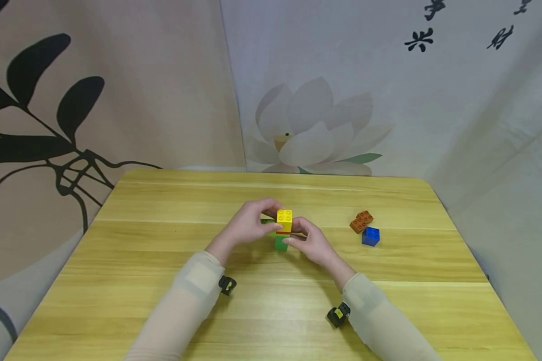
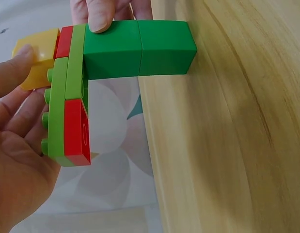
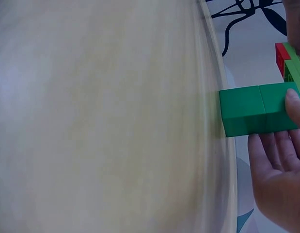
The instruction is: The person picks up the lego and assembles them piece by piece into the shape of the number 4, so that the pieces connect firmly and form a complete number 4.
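Note:
Upright between the hands stands a stack of toy building bricks. Its top is a yellow brick [image 1: 284, 221], pinched between the thumb and fingers of my left hand [image 1: 249, 221]. Under the yellow lie a thin red brick [image 2: 64, 41] and light green bricks [image 2: 56, 109] that stick out to the left side. A second red brick [image 2: 77, 132] is fixed below their outer end. Two dark green bricks [image 3: 243, 110] form the column's base, close over the table. My right hand [image 1: 315, 244] grips the upper dark green brick, thumb on its near face.
To the right on the wooden table [image 1: 411, 311] lie orange bricks [image 1: 361, 221], with a blue brick [image 1: 371, 236] close in front of them. Behind the table's back edge hangs a printed cloth [image 1: 325, 60] with a flower. Each wrist wears a small black camera.

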